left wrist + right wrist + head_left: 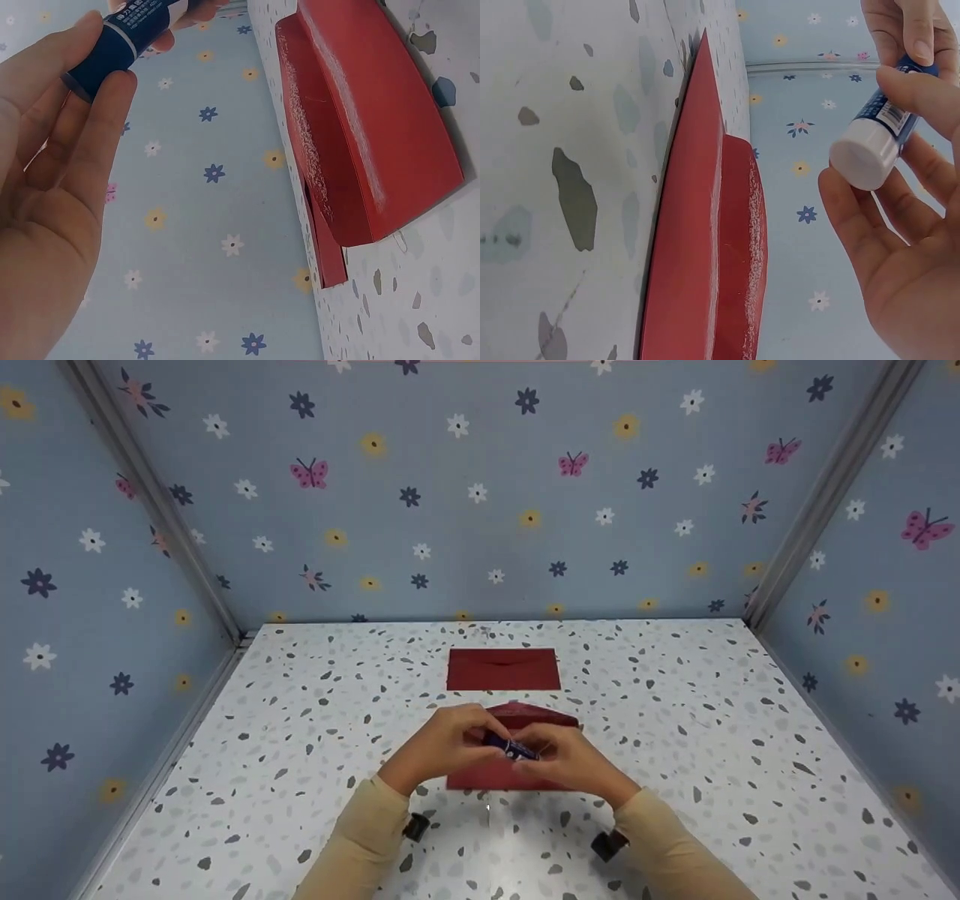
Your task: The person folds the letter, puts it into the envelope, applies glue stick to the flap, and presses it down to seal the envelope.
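A dark blue glue stick [511, 748] with a white end is held between both hands above an unfolded red envelope [480, 777]. My left hand [448, 741] pinches its dark blue end between thumb and fingers. The white end [864, 156] points toward the palm of my right hand [571, 756], whose thumb and fingers grip the barrel. Below, the envelope [409, 124] lies on the table with its flap raised. Whitish glue streaks run along the flap and along the edge of the envelope's body, seen in both wrist views.
Another red envelope [502, 678] lies flat farther back on the speckled white table [315, 750]. Flower-patterned blue panels [480, 457] enclose the table at the back and both sides. Dark straps or devices [609, 844] sit by the wrists.
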The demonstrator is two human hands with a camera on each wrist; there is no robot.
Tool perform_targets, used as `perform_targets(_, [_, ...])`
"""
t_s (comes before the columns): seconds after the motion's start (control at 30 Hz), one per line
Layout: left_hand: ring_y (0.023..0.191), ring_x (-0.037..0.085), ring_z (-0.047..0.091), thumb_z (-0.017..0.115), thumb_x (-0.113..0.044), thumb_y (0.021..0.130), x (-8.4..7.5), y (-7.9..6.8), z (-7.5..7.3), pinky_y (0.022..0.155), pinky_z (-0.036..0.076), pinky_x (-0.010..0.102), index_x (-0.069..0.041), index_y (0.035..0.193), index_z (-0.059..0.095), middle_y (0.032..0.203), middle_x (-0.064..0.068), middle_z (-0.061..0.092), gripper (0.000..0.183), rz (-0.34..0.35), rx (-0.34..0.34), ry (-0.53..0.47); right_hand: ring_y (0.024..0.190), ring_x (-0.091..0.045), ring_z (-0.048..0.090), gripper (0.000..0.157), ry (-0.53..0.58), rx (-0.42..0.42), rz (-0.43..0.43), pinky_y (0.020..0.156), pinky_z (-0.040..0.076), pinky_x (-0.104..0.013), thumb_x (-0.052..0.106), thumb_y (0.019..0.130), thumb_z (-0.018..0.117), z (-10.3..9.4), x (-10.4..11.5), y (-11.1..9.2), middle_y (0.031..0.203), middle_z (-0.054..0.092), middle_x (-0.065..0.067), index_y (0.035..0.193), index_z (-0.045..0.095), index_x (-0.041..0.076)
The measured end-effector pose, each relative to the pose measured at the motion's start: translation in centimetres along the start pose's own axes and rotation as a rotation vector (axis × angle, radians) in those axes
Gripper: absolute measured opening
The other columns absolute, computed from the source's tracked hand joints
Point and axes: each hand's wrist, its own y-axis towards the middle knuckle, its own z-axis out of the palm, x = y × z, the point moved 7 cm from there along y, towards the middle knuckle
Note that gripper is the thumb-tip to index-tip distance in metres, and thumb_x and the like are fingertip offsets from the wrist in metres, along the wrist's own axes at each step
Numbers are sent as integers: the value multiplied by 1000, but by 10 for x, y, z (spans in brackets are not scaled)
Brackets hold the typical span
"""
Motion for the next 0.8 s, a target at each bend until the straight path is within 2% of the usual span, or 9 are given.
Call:
perform_targets(0.13, [92, 14, 65, 77, -7, 88, -1, 0, 0, 80, 58, 33, -10, 108, 74, 101, -1, 67, 20, -9, 3, -25, 96, -15, 66, 33, 7, 10, 13, 82, 56, -34, 31, 89, 78, 0, -2, 1, 104, 70, 8, 120, 70, 21])
perform_targets(0.3, [95, 15, 64, 75, -6, 90, -4, 1, -1, 81, 58, 31, -9, 114, 72, 107, 0, 67, 24, 15, 0, -20, 94, -15, 64, 35, -29, 0, -17, 78, 55, -33, 34, 90, 77, -3, 0, 0, 105, 69, 9, 121, 70, 22])
perform_targets(0.5, [105, 15, 64, 76, -12, 90, -3, -3, -3, 88, 56, 39, -6, 128, 64, 116, 2, 66, 40, 31, 1, -34, 88, -17, 62, 29, -22, -27, -27, 75, 54, -34, 31, 90, 77, -8, 0, -3, 102, 66, 8, 117, 69, 24])
perform_targets(0.67, [110, 17, 64, 77, -18, 90, 4, -6, -5, 93, 53, 36, -9, 133, 61, 120, 0, 66, 46, -9, 10, -40, 94, -25, 62, 31, -10, -61, -35, 82, 55, -43, 20, 90, 78, -14, -3, -7, 107, 64, 1, 119, 67, 16])
perform_targets(0.8, [113, 22, 63, 77, -17, 90, 8, -9, -8, 94, 52, 33, -11, 135, 59, 125, 3, 65, 48, -43, 4, -30, 96, -28, 64, 35, 39, -81, 26, 85, 55, -46, 15, 89, 78, -22, -14, -12, 106, 67, -4, 121, 65, 9])
